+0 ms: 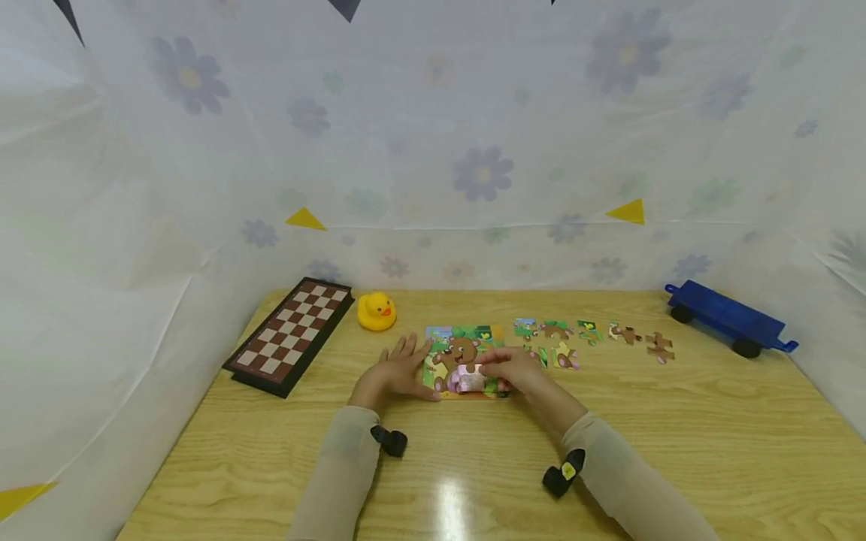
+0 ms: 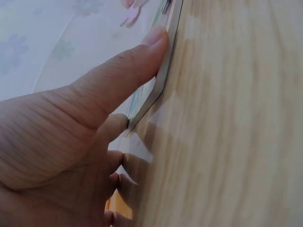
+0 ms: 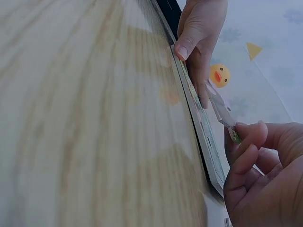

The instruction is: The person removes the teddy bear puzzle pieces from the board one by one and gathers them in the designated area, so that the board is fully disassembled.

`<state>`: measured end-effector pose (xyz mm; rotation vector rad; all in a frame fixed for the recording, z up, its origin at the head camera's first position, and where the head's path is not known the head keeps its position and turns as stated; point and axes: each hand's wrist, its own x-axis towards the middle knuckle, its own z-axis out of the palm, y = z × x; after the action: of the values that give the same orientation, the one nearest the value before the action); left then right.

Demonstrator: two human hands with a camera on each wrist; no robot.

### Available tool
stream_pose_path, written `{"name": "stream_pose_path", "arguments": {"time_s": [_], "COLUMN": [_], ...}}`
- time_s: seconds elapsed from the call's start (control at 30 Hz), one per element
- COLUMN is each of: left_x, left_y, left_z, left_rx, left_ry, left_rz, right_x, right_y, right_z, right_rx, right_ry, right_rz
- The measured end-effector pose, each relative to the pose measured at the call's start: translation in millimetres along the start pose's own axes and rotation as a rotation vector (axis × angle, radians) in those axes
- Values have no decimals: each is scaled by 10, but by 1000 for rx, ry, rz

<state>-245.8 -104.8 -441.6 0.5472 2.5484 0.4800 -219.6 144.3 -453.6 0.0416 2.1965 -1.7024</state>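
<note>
A bear jigsaw puzzle (image 1: 461,347) lies flat in its tray in front of the person. My left hand (image 1: 401,370) rests at the puzzle's left side with fingers spread; its thumb (image 2: 144,54) presses on the tray's near edge (image 2: 163,78). Between thumb and fingertips, my right hand (image 1: 519,368) pinches a puzzle piece (image 3: 219,105), held tilted above the lower right part of the picture. In the head view this piece shines pinkish and hides part of the bear. Right of the tray lie several loose puzzle pieces (image 1: 564,356), some close behind the right hand.
A folded brown-and-white checkerboard (image 1: 292,334) lies at the table's left edge, with a yellow rubber duck (image 1: 376,312) beside it. At the back right stands a blue toy trailer (image 1: 729,314) with black wheels. A flowered cloth (image 1: 433,150) hangs behind the table.
</note>
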Motion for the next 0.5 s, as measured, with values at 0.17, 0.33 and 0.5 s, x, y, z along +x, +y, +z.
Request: {"name": "stream_pose_path", "arguments": {"time_s": [0.17,0.33,0.5], "left_x": [11,10,5], "left_y": [-7,-4,4], "left_z": [-3,-8,-6], "left_rx": [2,-5,-6], "left_ry": [0,-9,-6], "left_rz": [0,-1,6], "right_x": [-21,-64,-120], "right_y": [-3,5,47], "right_z": [-76,-193,-371], "right_rx": [30,48,23], "right_ry": [-10,-53,-41], "right_rz": [-2,-60,-95]}}
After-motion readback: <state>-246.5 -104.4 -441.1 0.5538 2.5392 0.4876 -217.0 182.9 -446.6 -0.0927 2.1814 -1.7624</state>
